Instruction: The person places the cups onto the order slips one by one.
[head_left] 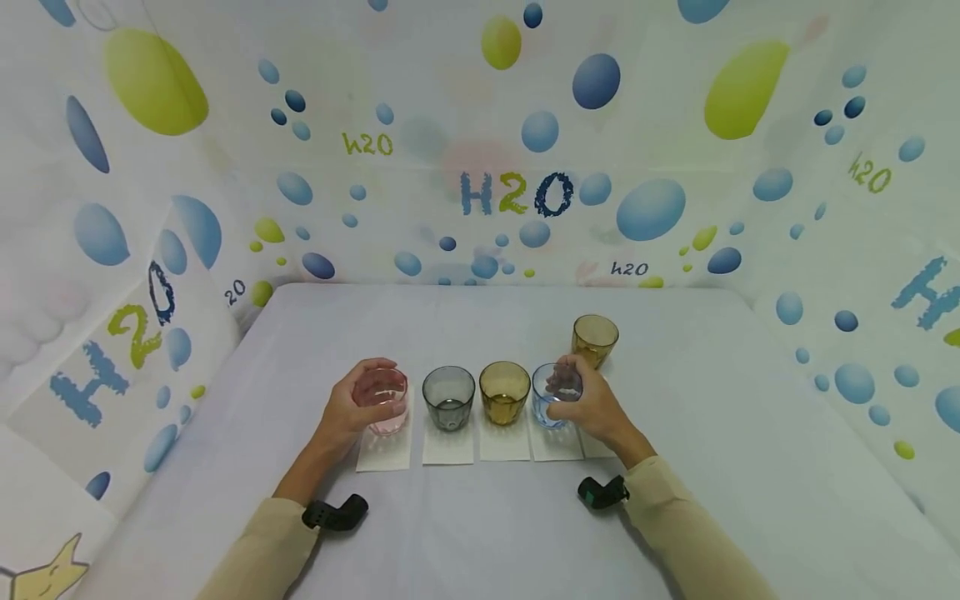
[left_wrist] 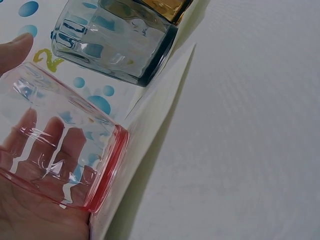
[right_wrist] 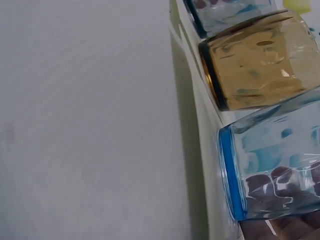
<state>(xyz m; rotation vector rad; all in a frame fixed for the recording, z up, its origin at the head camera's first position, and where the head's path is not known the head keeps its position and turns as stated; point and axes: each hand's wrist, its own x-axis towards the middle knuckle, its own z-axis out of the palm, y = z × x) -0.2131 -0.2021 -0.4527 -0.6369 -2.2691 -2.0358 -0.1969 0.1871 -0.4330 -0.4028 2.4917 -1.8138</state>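
My left hand [head_left: 351,410] holds a pink glass [head_left: 388,426], its fingers round the far side and the thumb at the near side. The red-tinted base [left_wrist: 111,167] shows in the left wrist view, over a white card. At the right of the row, my right hand [head_left: 602,410] holds a blue glass [head_left: 545,403]; fingers show through its wall in the right wrist view. Between the hands stand a grey glass [head_left: 448,400] and an amber glass [head_left: 504,396], both upright. A second amber glass [head_left: 596,332] stands farther back, its lower part hidden by the right hand.
Several white paper cards [head_left: 448,452] lie in a row under and before the glasses, on a white-covered table [head_left: 480,533]. Behind and at both sides hangs a white cloth [head_left: 420,233] with blue and green drops. Each wrist bears a black camera [head_left: 337,512].
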